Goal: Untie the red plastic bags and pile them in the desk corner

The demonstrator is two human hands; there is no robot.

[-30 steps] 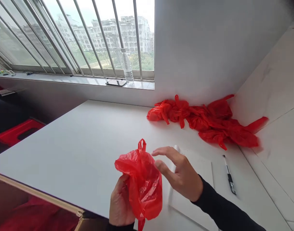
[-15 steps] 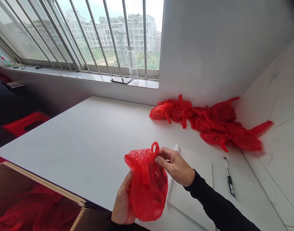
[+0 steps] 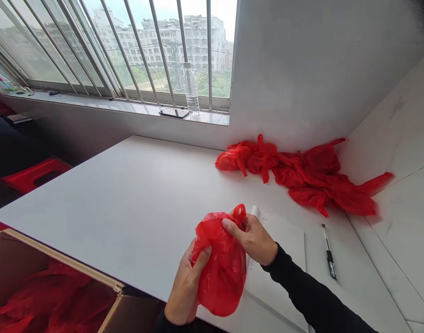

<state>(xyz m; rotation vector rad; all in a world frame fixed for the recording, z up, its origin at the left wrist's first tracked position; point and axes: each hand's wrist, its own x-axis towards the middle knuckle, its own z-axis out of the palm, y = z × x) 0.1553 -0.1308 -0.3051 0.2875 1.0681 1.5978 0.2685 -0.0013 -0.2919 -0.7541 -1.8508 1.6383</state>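
A thin red plastic bag (image 3: 223, 282) hangs between my two hands above the front part of the white table (image 3: 142, 203). My left hand (image 3: 187, 282) grips its left side, thumb on the near face and the other fingers behind. My right hand (image 3: 252, 236) pinches the upper right of the bag just below a looped handle, which sticks up past the fingers. The bag looks crumpled at the top and smoother toward its rounded bottom. Behind my right hand lies an open notebook (image 3: 284, 245), partly covered by the arm and bag.
Several crumpled red bags (image 3: 298, 175) lie along the wall at the back right. A black pen (image 3: 330, 254) rests right of the notebook. A cardboard box (image 3: 59, 256) with red bags inside stands front left. The sill holds a bottle (image 3: 191, 90) and a phone (image 3: 173, 113).
The bag has moved slightly right. My left thumb now presses on its front, and my right thumb has shifted up over the bag near the handle.
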